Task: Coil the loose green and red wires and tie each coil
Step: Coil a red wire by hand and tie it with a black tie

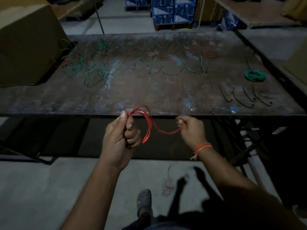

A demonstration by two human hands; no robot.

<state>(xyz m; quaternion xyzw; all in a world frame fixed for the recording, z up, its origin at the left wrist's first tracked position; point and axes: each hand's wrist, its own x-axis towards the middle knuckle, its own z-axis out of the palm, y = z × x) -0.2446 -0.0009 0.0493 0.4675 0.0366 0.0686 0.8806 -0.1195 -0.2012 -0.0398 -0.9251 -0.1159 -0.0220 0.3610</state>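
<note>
Several loops of red wire point(147, 125) are already gathered in our left hand point(118, 138), so we judge the step in hand to be the winding of one red coil, close to its end. Our left thumb and curled fingers clamp the bundle at its left side, and the loops hang out to the right of the fist, just in front of the near edge of the table point(149, 95). From the bottom of those loops a short slack tail sags across to our right hand point(191, 130), whose thumb and fingertips pinch the wire's end; that hand is blurred, so we cannot read the pinch finely. The next move, as we see it, calls for laying this last tail round onto the bundle without letting the left grip loosen, then reaching for one of the black ties point(244, 98) lying at the right of the table. Near them sits a finished green coil point(255, 75). Far more work waits further back, where loose green and red wires point(132, 63) sprawl across the table, well apart from both hands. A cardboard box point(28, 42) stands at the left end
</note>
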